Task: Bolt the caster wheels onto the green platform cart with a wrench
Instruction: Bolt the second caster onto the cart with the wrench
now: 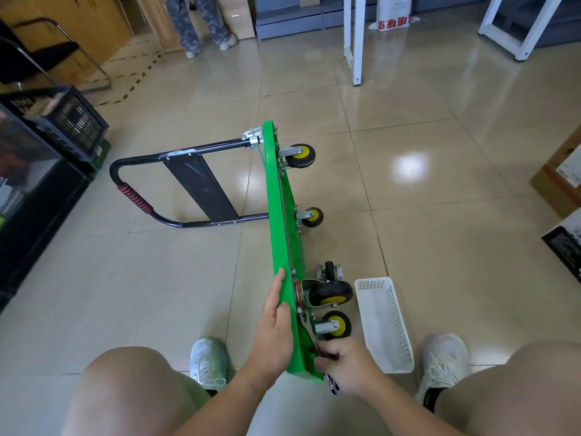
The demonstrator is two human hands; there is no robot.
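Note:
The green platform cart point(278, 215) stands on its long edge on the tiled floor, underside facing right, black handle point(141, 184) folded out to the left. Two yellow-hubbed casters point(301, 155) point(312, 217) sit at its far end. At the near end a swivel caster point(330, 292) and another wheel point(338, 324) are against the underside. A loose caster point(329, 272) lies on the floor just behind them. My left hand point(275, 328) rests flat on the cart's top face, thumb over the edge. My right hand point(344, 363) grips a metal wrench point(306, 325) laid along the underside by the near caster plate.
A white perforated basket point(385, 322) lies on the floor right of the near wheels. My shoes and knees flank the cart's near end. A black crate point(63, 121) and cabinet stand at left, cardboard boxes point(559, 180) at right, white frame legs point(356, 42) and a standing person point(201, 23) farther back.

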